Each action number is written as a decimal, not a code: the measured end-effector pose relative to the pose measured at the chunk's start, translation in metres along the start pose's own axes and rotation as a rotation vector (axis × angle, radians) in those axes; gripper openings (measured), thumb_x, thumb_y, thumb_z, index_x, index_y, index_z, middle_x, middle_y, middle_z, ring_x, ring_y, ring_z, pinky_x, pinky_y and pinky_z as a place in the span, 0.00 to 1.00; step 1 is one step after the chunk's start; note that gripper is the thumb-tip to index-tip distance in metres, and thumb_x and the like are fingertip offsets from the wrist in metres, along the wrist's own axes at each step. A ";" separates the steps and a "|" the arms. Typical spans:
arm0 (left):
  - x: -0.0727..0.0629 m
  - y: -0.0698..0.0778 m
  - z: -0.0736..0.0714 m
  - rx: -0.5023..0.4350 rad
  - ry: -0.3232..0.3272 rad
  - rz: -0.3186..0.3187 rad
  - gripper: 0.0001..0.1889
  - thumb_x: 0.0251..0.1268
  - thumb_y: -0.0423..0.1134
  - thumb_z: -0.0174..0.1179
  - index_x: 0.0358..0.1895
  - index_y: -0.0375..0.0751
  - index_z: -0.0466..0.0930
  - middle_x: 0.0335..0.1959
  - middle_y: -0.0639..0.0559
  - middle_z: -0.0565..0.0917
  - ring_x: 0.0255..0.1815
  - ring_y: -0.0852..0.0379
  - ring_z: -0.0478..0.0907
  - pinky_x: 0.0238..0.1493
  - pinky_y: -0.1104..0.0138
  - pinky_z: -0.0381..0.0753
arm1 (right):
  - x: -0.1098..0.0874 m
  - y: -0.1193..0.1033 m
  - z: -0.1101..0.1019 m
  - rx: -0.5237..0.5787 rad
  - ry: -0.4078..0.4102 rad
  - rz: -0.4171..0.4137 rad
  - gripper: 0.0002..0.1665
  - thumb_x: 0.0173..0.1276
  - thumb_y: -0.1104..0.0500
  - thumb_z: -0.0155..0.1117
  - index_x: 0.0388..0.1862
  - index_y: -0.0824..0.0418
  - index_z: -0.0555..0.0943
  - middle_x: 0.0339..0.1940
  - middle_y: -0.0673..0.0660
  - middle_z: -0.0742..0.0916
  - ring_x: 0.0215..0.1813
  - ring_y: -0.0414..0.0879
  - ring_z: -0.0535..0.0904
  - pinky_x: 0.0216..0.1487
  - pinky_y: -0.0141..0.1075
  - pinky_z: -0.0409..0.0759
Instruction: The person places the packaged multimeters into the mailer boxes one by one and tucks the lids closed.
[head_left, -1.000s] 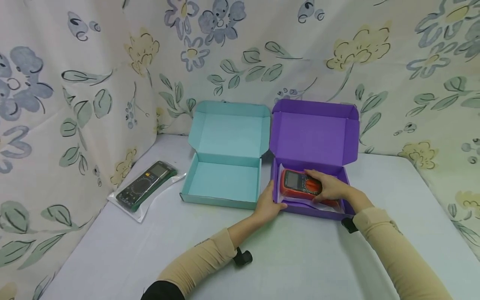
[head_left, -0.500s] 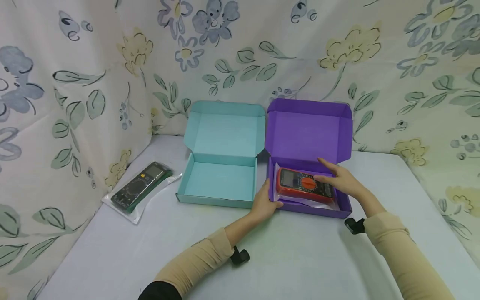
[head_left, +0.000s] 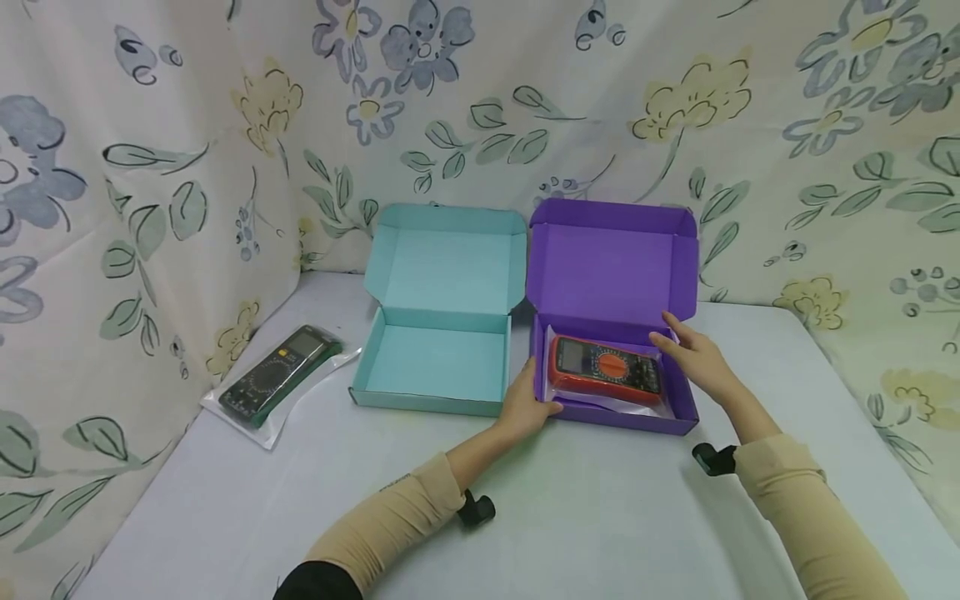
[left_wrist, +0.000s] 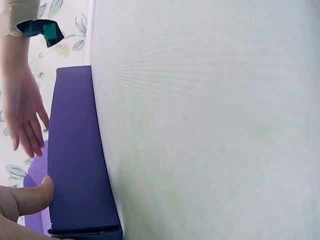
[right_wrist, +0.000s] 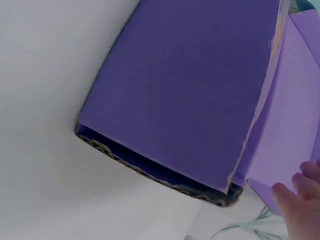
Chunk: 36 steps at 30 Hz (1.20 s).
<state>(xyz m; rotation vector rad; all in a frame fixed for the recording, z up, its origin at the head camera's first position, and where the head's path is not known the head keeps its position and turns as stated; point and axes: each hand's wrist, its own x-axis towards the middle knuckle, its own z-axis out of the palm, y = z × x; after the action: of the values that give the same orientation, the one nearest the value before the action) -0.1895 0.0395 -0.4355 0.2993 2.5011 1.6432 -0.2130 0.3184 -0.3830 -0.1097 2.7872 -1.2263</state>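
Observation:
The open purple cardboard box (head_left: pixel 622 418) stands on the white table with its lid raised at the back. Inside it lies a red-cased multimeter (head_left: pixel 588 387) with an orange dial, on or in a clear plastic bag. My left hand (head_left: pixel 527 408) grips the box's front left corner, thumb at the front. In the left wrist view the thumb (left_wrist: pixel 37 197) presses the edge of the box. My right hand (head_left: pixel 703 365) hovers by the box's right side, fingers extended and holding nothing. The right wrist view catches its fingers (right_wrist: pixel 300 197) beside the lid.
An open teal box (head_left: pixel 431 403) with nothing in it stands left of the purple one. Farther left, a black and green multimeter (head_left: pixel 277 377) lies in a clear bag. Floral fabric (head_left: pixel 450 92) hangs behind and at the left of the table (head_left: pixel 600 517).
My right hand has let go of the red multimeter and moved right, off it to the box's right side. The multimeter stays in the purple box. My left hand keeps its grip.

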 end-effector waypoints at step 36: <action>0.060 0.022 -0.054 -0.725 -0.206 -0.259 0.37 0.76 0.43 0.48 0.76 0.26 0.40 0.78 0.35 0.43 0.78 0.42 0.40 0.76 0.57 0.43 | -0.006 -0.001 -0.017 0.941 0.115 0.095 0.46 0.80 0.44 0.35 0.73 0.67 0.22 0.76 0.62 0.31 0.76 0.49 0.24 0.74 0.36 0.30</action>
<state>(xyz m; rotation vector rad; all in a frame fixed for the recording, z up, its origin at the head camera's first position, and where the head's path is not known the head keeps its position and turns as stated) -0.2573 0.0142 -0.3943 0.0486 1.5750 2.1170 -0.2089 0.3311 -0.3701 0.1658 1.9593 -2.3828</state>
